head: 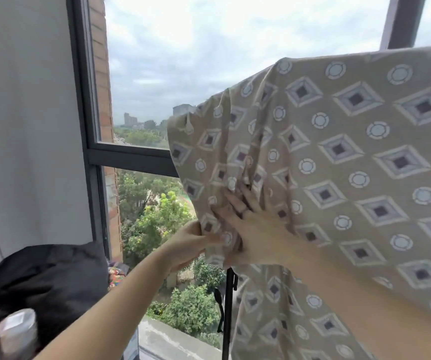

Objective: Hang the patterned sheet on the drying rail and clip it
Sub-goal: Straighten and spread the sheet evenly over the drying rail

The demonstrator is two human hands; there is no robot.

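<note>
At the window, patterned sheet [352,157] is draped over what I take to be the rail, hidden under its top fold. Left hand [188,245] pinches the bunched end; right hand [253,227] lies open, flat on the cloth. No clip visible: spreading and clipping look left.

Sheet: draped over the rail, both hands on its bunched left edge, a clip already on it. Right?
Not quite. The head view shows no clip on the sheet. The rest holds: it is draped over the rail, and the left hand and right hand are both on its bunched left edge.
</note>
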